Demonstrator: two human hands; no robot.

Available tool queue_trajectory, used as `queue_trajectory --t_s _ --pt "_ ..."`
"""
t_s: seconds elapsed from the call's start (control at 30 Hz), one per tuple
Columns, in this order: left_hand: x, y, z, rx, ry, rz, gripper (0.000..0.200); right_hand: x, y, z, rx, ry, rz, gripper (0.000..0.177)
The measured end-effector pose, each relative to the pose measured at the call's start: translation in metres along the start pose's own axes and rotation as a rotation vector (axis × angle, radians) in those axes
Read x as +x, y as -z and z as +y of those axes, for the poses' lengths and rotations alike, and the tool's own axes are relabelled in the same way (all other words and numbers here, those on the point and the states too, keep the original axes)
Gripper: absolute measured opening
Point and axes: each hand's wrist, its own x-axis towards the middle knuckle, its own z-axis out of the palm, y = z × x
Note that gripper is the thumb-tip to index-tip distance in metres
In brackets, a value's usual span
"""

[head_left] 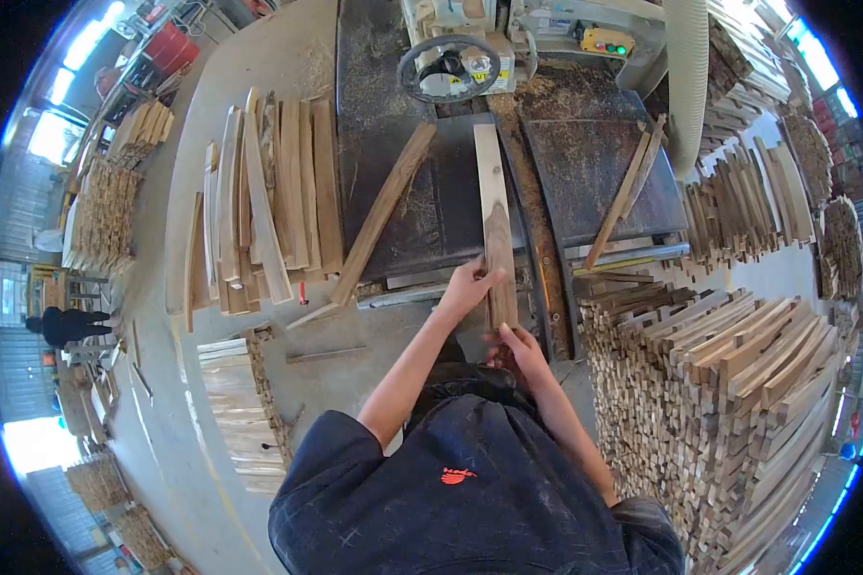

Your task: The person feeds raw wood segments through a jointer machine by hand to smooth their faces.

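A long wooden board (494, 196), pale at its far end and darker brown nearer me, lies lengthwise on the dark machine table (393, 206), its near end reaching past the table edge. My left hand (469, 287) is closed on the board's left edge, near the table's front. Lower down, my right hand (518, 347) holds the board's near end, its fingers partly hidden. Left of the board, a brown strip (385, 213) lies slanted across the table. Beyond the board's far end stands a machine with a black handwheel (448, 69).
Loose boards (302, 182) lie side by side at the left. A sawdust-covered channel (537, 206) runs right of the board. Thin strips (633, 182) lie on the right table. Large wood stacks (719, 383) stand at the right. A person (70, 327) stands far left.
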Motion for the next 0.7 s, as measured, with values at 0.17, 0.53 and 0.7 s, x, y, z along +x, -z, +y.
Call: queue_trajectory --t_s 0.17,0.53,0.7 --pt "0.044 -0.027 -0.014 0.803 -0.253 0.327 0.072 0.053 0.025 0.022 0.328 -0.056 0.141 0.034" --pt "0.132 -0.061 0.004 0.709 -0.170 0.762 0.055 0.132 0.018 -0.025 0.292 -0.039 0.267 0.046" --pt "0.164 -0.036 0.027 0.721 -0.206 0.812 0.056 0.169 0.013 -0.060 0.238 -0.084 0.214 0.035"
